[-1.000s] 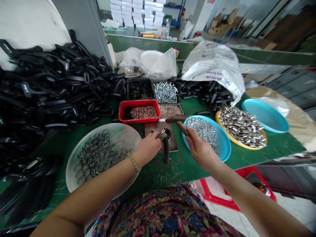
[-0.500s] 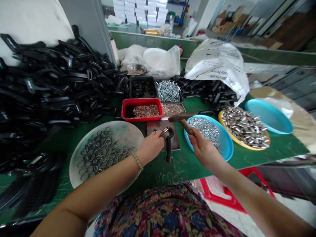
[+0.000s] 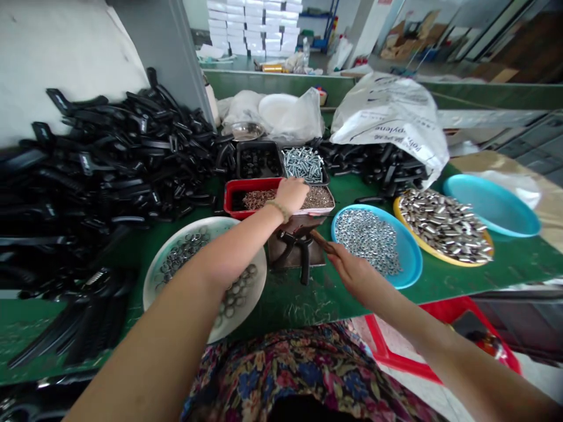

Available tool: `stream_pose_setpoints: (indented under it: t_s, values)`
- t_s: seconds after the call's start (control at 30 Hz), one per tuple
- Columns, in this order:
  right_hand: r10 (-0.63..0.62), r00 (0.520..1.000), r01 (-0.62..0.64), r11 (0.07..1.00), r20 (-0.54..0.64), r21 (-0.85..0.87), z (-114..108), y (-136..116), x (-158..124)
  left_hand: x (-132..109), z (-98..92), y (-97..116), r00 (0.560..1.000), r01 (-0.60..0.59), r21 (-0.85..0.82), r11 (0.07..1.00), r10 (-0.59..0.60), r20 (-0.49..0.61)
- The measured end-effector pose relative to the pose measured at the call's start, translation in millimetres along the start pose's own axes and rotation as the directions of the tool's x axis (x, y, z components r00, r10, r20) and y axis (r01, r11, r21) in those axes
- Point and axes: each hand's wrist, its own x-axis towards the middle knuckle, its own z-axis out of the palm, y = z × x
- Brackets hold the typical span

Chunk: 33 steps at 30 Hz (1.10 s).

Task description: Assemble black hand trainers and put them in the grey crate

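My left hand (image 3: 292,194) reaches forward over the red tray (image 3: 233,202) and the tray of small brown metal parts (image 3: 320,199), fingers curled down into the parts; what it pinches is hidden. My right hand (image 3: 350,269) grips the wooden handle of a hammer (image 3: 315,234), whose head lies low over the metal plate (image 3: 314,258). A black handle piece (image 3: 303,258) rests on that plate between my hands.
A white dish of metal rings (image 3: 244,293) sits left. A blue dish of small nuts (image 3: 373,243), a yellow dish of silver sleeves (image 3: 444,225) and another blue dish (image 3: 492,205) sit right. Black handles (image 3: 109,170) pile left. Trays of screws (image 3: 303,164), a white sack (image 3: 387,117).
My left hand let go of the black handle piece and reached forward to the trays of small parts. The hammer came down lower towards the plate. The view shifted right.
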Motion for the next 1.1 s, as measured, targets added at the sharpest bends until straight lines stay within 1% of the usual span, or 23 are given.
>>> stream_pose_setpoints:
  t_s: [0.07,0.13,0.17,0.23,0.33,0.47,0.53,0.57,0.67,0.7,0.73,0.8,0.87,0.93,1.0,1.1]
  values:
    - [0.010,0.988,0.005,0.995,-0.155,0.097,-4.5,3.7,-2.5,23.8,9.6,6.4,0.999,-0.018,0.023,1.000,0.017,0.046]
    - [0.054,0.960,-0.009,0.987,-0.273,0.161,-9.9,9.1,-6.2,33.3,18.1,10.6,0.999,-0.009,0.031,0.999,0.008,0.044]
    - [0.075,0.951,-0.022,0.984,-0.300,0.178,-11.8,12.3,-7.6,34.1,21.1,11.3,0.999,-0.006,0.035,0.999,0.005,0.036]
    - [0.107,0.942,-0.042,0.978,-0.317,0.204,-12.9,18.9,-8.7,32.0,24.3,10.2,1.000,0.002,0.040,0.999,-0.002,0.007]
    - [0.141,0.935,-0.065,0.970,-0.324,0.236,-8.6,26.7,-5.7,29.9,24.1,6.7,0.999,0.006,0.033,0.999,-0.005,-0.034]
    - [0.145,0.943,-0.067,0.964,-0.300,0.257,-1.5,30.4,-0.9,27.2,17.5,6.4,0.996,0.025,-0.093,0.995,-0.033,-0.084]
    - [0.138,0.946,-0.056,0.961,-0.294,0.271,0.1,30.6,-1.0,14.4,12.3,8.7,0.993,0.041,-0.199,0.979,-0.062,-0.103]
    - [0.136,0.945,-0.051,0.959,-0.296,0.278,0.4,30.6,-1.7,3.1,10.2,10.3,0.992,0.027,-0.269,0.963,-0.059,-0.109]
    - [0.131,0.944,-0.040,0.955,-0.302,0.292,0.0,30.5,-4.9,-45.2,11.4,15.1,0.995,-0.072,-0.477,0.876,0.030,-0.095]
    - [0.130,0.945,-0.037,0.954,-0.301,0.296,-0.3,30.3,-5.7,-62.4,15.0,16.1,0.994,-0.095,-0.506,0.857,0.055,-0.094]
    - [0.128,0.946,-0.034,0.953,-0.298,0.300,-0.6,30.1,-6.2,-77.9,20.1,16.8,0.991,-0.109,-0.508,0.854,0.057,-0.118]
    - [0.122,0.948,-0.028,0.952,-0.295,0.306,-1.0,28.9,-6.0,-100.5,32.9,17.2,0.984,-0.121,-0.464,0.877,0.043,-0.174]
    - [0.109,0.949,-0.013,0.951,-0.296,0.309,-1.0,26.8,-5.1,-110.3,45.4,17.2,0.977,-0.130,-0.405,0.905,0.048,-0.207]
    - [0.095,0.949,0.001,0.953,-0.300,0.303,-0.4,24.3,-4.7,-111.1,53.7,17.6,0.979,-0.141,-0.350,0.926,0.078,-0.188]
    - [0.084,0.950,0.009,0.955,-0.301,0.296,0.6,22.2,-5.2,-108.9,56.4,18.2,0.982,-0.144,-0.286,0.947,0.101,-0.161]
    - [0.086,0.947,0.008,0.957,-0.310,0.291,2.1,21.0,-6.9,-108.8,52.9,19.6,0.982,-0.159,-0.167,0.973,0.138,-0.126]
